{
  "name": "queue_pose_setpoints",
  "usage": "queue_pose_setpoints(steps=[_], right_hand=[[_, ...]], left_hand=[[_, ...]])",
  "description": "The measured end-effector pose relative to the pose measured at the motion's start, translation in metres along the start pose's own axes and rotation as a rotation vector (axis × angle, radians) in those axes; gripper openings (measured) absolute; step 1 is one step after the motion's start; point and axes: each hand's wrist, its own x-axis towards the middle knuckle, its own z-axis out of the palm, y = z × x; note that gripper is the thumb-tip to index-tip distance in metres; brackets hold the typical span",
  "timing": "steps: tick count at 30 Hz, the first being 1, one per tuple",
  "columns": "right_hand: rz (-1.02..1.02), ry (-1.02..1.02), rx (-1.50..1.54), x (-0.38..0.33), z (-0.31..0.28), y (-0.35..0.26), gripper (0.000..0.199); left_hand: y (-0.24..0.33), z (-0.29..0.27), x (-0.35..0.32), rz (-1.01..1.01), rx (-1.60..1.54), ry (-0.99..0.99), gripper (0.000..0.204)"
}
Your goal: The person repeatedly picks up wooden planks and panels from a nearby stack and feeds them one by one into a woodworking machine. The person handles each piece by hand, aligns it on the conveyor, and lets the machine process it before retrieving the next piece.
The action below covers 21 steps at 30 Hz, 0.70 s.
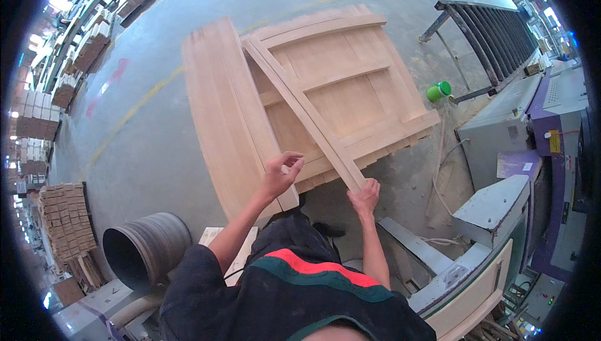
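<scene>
My right hand (365,196) is closed round the near end of a long, pale wooden strip (307,112). That strip slants away to the far left, across a framed wooden panel (350,90) with crossbars and recessed fields. My left hand (283,172) is above the near end of a stack of long wooden boards (219,103), left of the strip. Its fingers are loosely curled with a gap between them and the thumb, and I see nothing held. Beneath the framed panel, edges of more panels show as a stack.
A grey and purple machine (501,122) stands at the right, with a metal arm (416,247) near my right forearm. A wide round duct (150,247) lies at the lower left. Beyond are a green container (438,91), a black slatted rack (488,40) and stacked timber (66,219).
</scene>
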Motion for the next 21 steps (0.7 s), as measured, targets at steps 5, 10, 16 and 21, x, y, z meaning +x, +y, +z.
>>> queue_pose_setpoints(steps=[5, 10, 16, 21], right_hand=[[0.091, -0.121, 0.012, -0.031, -0.006, 0.034, 0.057], [0.125, -0.169, -0.117, -0.038, -0.008, 0.018, 0.061], [0.025, -0.097, -0.164, -0.016, 0.010, -0.007, 0.069], [0.122, -0.125, 0.001, -0.021, 0.003, 0.001, 0.063]], left_hand=[[0.015, 0.044, -0.009, 0.148, -0.018, -0.160, 0.014], [0.024, 0.057, -0.024, 0.079, -0.034, -0.264, 0.015], [0.023, 0.060, -0.027, -0.157, -0.076, -0.292, 0.020], [0.008, 0.105, -0.026, -0.562, -0.390, -0.150, 0.042]])
